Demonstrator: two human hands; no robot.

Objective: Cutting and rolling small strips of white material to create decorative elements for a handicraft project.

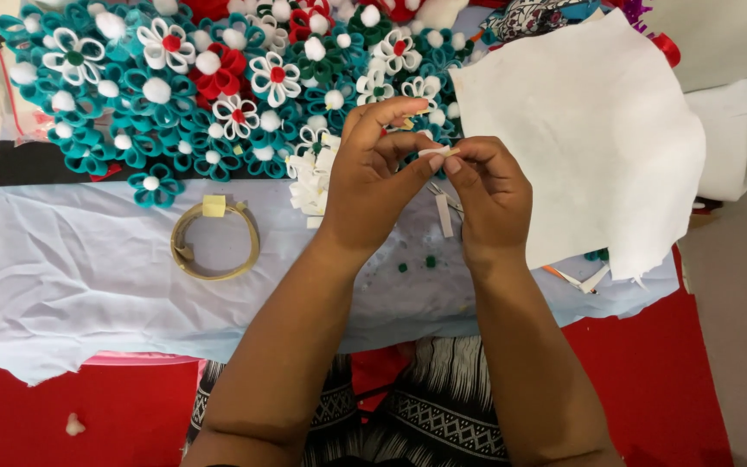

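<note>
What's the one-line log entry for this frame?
left hand: pinching white strip | right hand: pinching same strip | nearby: felt flowers, tape roll, white sheet, pale cloth

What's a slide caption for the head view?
Both hands, left hand and right hand, pinch a small white strip above a pale blue cloth, beside felt flowers.
</note>
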